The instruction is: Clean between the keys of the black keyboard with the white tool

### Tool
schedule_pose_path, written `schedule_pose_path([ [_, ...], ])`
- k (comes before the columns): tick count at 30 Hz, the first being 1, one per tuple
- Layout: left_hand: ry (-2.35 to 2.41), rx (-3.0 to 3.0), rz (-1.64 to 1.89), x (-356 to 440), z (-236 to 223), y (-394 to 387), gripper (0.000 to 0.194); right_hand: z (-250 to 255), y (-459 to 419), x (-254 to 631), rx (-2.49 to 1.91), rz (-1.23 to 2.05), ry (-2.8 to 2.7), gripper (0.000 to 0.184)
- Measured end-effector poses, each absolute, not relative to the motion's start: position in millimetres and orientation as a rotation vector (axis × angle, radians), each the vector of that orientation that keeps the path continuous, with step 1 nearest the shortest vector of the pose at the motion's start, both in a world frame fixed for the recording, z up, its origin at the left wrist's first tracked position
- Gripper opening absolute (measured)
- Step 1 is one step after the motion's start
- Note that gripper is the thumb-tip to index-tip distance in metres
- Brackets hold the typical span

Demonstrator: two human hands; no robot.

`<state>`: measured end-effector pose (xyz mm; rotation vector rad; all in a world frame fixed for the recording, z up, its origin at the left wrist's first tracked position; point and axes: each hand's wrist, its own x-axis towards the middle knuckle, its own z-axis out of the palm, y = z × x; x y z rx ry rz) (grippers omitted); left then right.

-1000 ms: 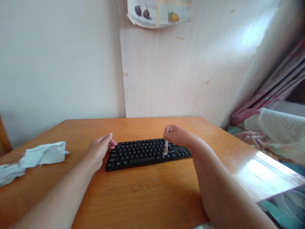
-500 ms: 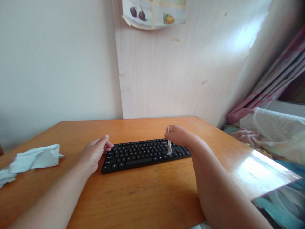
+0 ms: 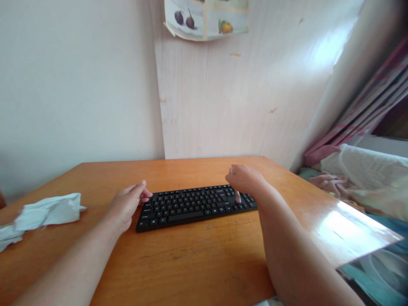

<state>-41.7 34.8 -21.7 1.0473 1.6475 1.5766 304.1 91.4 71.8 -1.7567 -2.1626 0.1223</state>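
Observation:
A black keyboard (image 3: 188, 208) lies on the wooden table, slightly slanted, its right end partly behind my right hand. My left hand (image 3: 130, 202) is at the keyboard's far left corner, fingers closed together and holding that edge. Over the keyboard's right part, my right hand (image 3: 245, 178) is closed around a small white brush (image 3: 238, 198). The brush points down, its tip at the keys near the arrow keys; motion blurs it. Part of its handle is hidden by the fingers.
A crumpled whitish cloth or tissue (image 3: 47, 211) lies on the left of the wooden table (image 3: 178, 263). Behind the table stands a pale board (image 3: 216, 106) with a fruit picture (image 3: 207, 21). Beyond the right edge are bundled fabrics (image 3: 366, 174) and a curtain (image 3: 360, 110).
My right hand has moved a little to the right with the brush, from beside the Enter key area toward the arrow and number keys. My left hand stays at the keyboard's corner.

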Motion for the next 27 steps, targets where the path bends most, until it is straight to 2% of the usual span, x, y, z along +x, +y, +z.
schedule_pose_path([
  [5, 1.708, 1.086, 1.593, -38, -18, 33, 0.047, 76, 90, 302, -1.617, 0.239, -2.093, 0.021],
  [15, 1.582, 1.343, 1.565, -16, -6, 19, 0.039, 65, 76, 265, -1.007, 1.126, -1.676, 0.007],
  [27, 1.224, 1.630, 1.127, 18, 13, -10, 0.052, 44, 59, 222, -0.716, 1.560, -1.509, 0.021],
])
